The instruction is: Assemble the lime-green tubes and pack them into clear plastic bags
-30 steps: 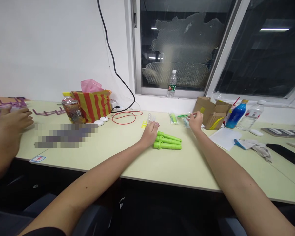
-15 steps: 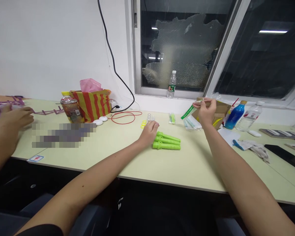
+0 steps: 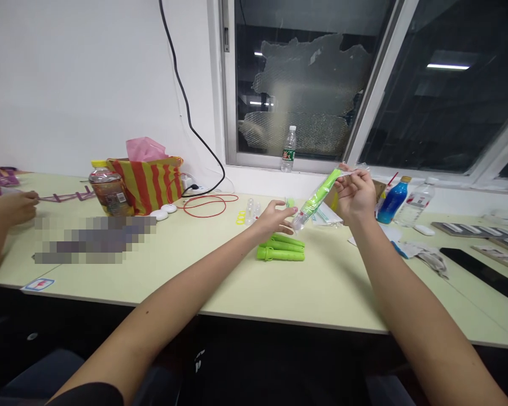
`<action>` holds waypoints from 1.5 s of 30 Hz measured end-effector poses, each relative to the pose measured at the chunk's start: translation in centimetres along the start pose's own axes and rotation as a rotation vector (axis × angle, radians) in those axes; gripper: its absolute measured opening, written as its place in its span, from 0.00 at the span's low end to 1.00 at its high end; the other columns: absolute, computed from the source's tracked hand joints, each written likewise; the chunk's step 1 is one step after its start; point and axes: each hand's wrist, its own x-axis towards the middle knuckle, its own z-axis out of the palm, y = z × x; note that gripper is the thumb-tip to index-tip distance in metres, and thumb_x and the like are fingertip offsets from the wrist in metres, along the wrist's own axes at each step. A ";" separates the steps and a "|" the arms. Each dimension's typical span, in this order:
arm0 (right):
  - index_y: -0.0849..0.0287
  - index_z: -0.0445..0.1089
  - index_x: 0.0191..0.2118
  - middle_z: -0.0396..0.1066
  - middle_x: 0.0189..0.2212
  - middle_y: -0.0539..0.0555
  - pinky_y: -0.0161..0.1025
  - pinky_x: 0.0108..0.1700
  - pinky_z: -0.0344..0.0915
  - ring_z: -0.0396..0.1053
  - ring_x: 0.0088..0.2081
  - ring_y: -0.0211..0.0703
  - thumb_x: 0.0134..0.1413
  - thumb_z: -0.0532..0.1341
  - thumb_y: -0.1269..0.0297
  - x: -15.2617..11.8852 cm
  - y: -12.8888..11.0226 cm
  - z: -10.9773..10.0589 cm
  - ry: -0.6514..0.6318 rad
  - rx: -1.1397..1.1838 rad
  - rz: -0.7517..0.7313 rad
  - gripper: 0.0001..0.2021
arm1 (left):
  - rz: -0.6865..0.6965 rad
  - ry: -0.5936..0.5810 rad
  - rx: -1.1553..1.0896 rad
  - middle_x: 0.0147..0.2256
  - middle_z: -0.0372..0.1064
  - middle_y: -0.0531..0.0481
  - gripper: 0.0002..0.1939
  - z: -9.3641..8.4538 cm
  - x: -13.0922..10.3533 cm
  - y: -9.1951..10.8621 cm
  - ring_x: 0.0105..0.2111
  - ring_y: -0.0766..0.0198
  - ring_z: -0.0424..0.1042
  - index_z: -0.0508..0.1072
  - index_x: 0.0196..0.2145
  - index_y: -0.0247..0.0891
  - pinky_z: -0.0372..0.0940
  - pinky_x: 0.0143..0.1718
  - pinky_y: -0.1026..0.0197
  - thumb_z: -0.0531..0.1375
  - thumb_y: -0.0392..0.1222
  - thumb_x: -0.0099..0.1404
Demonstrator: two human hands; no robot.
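My right hand (image 3: 355, 194) pinches the upper end of a clear plastic packet (image 3: 320, 194) with a bright green stick-like thing and small clear pieces inside. The packet hangs at a slant above the table. My left hand (image 3: 275, 220) reaches to its lower end, thumb and fingers apart; whether a fingertip touches the plastic I cannot tell. Below that hand lie several bright green tapered tubes (image 3: 283, 254) side by side. Just left of it are small clear plastic pieces (image 3: 250, 211) and yellow rings (image 3: 240, 217). Another green item (image 3: 290, 202) is partly hidden behind my left hand.
A striped bag (image 3: 150, 183), a yellow-capped bottle (image 3: 109, 189) and a red cord (image 3: 209, 206) are at the back left. A blue bottle (image 3: 393, 200), a clear bottle (image 3: 417, 202), gloves (image 3: 423, 254) and a black phone-like slab (image 3: 482, 273) lie right. Another person's hand (image 3: 12, 207) works at far left.
My right hand now holds up the green packet, where it had held a green-and-white strip near the cardboard box. My left hand has moved right and opened towards the packet.
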 end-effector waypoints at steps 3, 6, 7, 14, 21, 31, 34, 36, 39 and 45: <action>0.54 0.57 0.33 0.71 0.39 0.49 0.32 0.32 0.72 0.69 0.27 0.31 0.54 0.58 0.69 -0.6 0.3 0.0 -0.014 -0.005 0.036 0.07 | 0.017 -0.010 0.001 0.43 0.70 0.41 0.35 0.5 -0.6 -0.7 0.34 0.62 0.73 0.58 0.51 0.39 0.70 0.32 0.57 0.71 0.48 0.52; 0.53 0.56 0.34 0.71 0.42 0.48 0.30 0.31 0.71 0.69 0.27 0.30 0.53 0.59 0.68 -1.2 0.4 0.5 -0.059 -0.011 0.068 0.08 | 0.028 0.021 0.054 0.40 0.70 0.44 0.35 0.6 -0.8 -1.5 0.32 0.63 0.73 0.60 0.50 0.38 0.66 0.29 0.61 0.71 0.47 0.49; 0.53 0.56 0.34 0.71 0.43 0.48 0.29 0.30 0.70 0.68 0.27 0.29 0.52 0.59 0.69 -1.4 0.4 0.7 -0.078 -0.001 0.080 0.09 | 0.029 0.029 0.069 0.38 0.70 0.46 0.34 0.6 -0.8 -1.7 0.31 0.64 0.72 0.61 0.49 0.38 0.64 0.28 0.62 0.71 0.46 0.49; 0.46 0.58 0.44 0.71 0.43 0.45 0.27 0.18 0.58 0.63 0.22 0.29 0.44 0.66 0.66 -3.0 -0.5 2.3 -0.108 0.144 0.230 0.21 | 0.054 0.082 -0.019 0.29 0.68 0.53 0.25 0.5 -0.6 -1.7 0.25 0.68 0.67 0.66 0.42 0.37 0.58 0.25 0.65 0.69 0.37 0.46; 0.50 0.56 0.42 0.68 0.33 0.42 0.28 0.15 0.54 0.63 0.20 0.29 0.35 0.74 0.64 -4.3 1.1 2.5 0.053 0.136 0.404 0.30 | 0.092 0.154 -0.022 0.26 0.63 0.55 0.19 0.7 -0.7 -1.9 0.24 0.69 0.64 0.66 0.39 0.39 0.55 0.24 0.65 0.64 0.36 0.47; 0.61 0.68 0.35 0.71 0.24 0.51 0.30 0.13 0.55 0.63 0.18 0.33 0.47 0.69 0.63 -7.6 3.1 1.5 -0.184 -0.075 0.825 0.12 | 0.562 0.123 0.565 0.34 0.60 0.53 0.16 -0.2 -0.9 -2.6 0.34 0.65 0.63 0.63 0.41 0.41 0.60 0.36 0.62 0.59 0.33 0.54; 0.63 0.72 0.40 0.74 0.28 0.54 0.34 0.19 0.66 0.65 0.20 0.36 0.48 0.66 0.66 -8.2 3.4 0.8 -0.192 -0.071 0.764 0.12 | 0.652 0.182 0.787 0.38 0.63 0.49 0.18 -0.5 -1.1 -2.6 0.41 0.60 0.64 0.63 0.42 0.40 0.61 0.43 0.57 0.59 0.31 0.53; 0.63 0.72 0.41 0.74 0.29 0.54 0.36 0.22 0.70 0.66 0.21 0.36 0.48 0.66 0.66 -8.3 3.4 0.5 -0.171 -0.048 0.719 0.13 | 0.685 0.285 0.880 0.42 0.63 0.46 0.19 -0.6 -1.2 -2.6 0.44 0.57 0.63 0.62 0.43 0.40 0.61 0.47 0.54 0.59 0.32 0.53; 0.61 0.73 0.40 0.75 0.31 0.54 0.36 0.23 0.72 0.67 0.22 0.36 0.49 0.67 0.64 -8.4 3.3 0.4 -0.118 -0.022 0.671 0.12 | 0.718 0.449 1.004 0.42 0.62 0.44 0.15 -0.7 -1.3 -2.5 0.46 0.53 0.62 0.62 0.41 0.39 0.60 0.49 0.51 0.60 0.35 0.55; 0.60 0.72 0.42 0.76 0.34 0.55 0.38 0.24 0.73 0.71 0.25 0.39 0.51 0.66 0.55 -9.1 3.8 1.1 -0.094 -0.001 0.612 0.16 | 0.751 0.498 1.169 0.39 0.62 0.44 0.03 -1.2 -1.3 -2.3 0.44 0.53 0.62 0.66 0.29 0.39 0.58 0.49 0.51 0.59 0.36 0.59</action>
